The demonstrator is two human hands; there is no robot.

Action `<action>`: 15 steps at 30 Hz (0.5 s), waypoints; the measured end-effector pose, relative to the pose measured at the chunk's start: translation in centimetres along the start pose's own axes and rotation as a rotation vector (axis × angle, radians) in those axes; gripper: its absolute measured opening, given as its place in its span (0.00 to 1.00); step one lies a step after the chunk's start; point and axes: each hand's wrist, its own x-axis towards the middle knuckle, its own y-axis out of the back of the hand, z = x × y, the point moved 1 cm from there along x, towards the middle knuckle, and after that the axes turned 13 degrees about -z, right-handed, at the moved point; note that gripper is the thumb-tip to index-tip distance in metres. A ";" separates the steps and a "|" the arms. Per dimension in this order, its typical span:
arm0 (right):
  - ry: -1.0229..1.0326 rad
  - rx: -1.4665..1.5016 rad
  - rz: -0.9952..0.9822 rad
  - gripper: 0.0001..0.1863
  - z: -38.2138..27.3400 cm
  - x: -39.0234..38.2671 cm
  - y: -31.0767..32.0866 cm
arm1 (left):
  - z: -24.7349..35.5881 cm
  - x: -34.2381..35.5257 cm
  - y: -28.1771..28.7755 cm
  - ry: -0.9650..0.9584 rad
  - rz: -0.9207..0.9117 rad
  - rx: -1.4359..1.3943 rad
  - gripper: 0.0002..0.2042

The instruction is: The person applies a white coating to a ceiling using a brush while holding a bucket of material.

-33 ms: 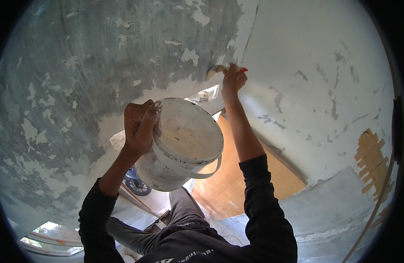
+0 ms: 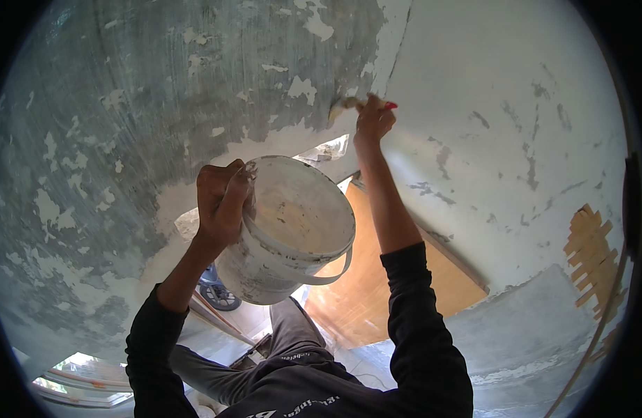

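Observation:
My left hand (image 2: 222, 202) is closed on the rim of a white plastic bucket (image 2: 248, 272), fingers outside and thumb over the edge. The bucket is tilted, its inside smeared with whitish residue, and its handle (image 2: 328, 279) hangs down on the right. Higher up, my right hand (image 2: 375, 122) is wrapped round a paintbrush (image 2: 345, 106) with a red handle end. The pale bristles point left and are by the grey, patchy wall surface (image 2: 251, 70), close to where it meets the smooth white surface; I cannot tell if they touch.
The white surface (image 2: 488, 139) with grey marks spreads to the right. A brown wooden board (image 2: 404, 279) lies below the bucket. Slats (image 2: 589, 254) show at the right, with a cable (image 2: 596, 334) beside them. A wheel (image 2: 220, 296) is visible at lower left.
My right hand has shifted slightly up and to the right with the paintbrush. My left hand and the bucket have stayed in place.

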 end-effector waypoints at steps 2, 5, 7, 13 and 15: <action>0.008 0.068 -0.046 0.09 -2.2 1.5 -0.5 | 0.3 -0.1 0.0 0.005 0.010 -0.030 0.20; -0.001 0.401 -0.030 0.10 -4.8 2.6 -0.4 | 0.1 -0.3 0.3 -0.046 0.040 -0.008 0.19; 0.081 0.502 -0.002 0.11 -5.4 2.0 -0.1 | 0.0 -0.7 0.6 -0.023 0.054 -0.010 0.19; 0.040 0.272 0.072 0.13 3.8 -5.0 3.4 | -0.4 -1.1 0.5 -0.022 0.064 -0.065 0.20; -0.102 0.149 0.084 0.12 6.4 -7.1 5.8 | -0.4 -1.2 0.4 -0.025 0.062 -0.068 0.20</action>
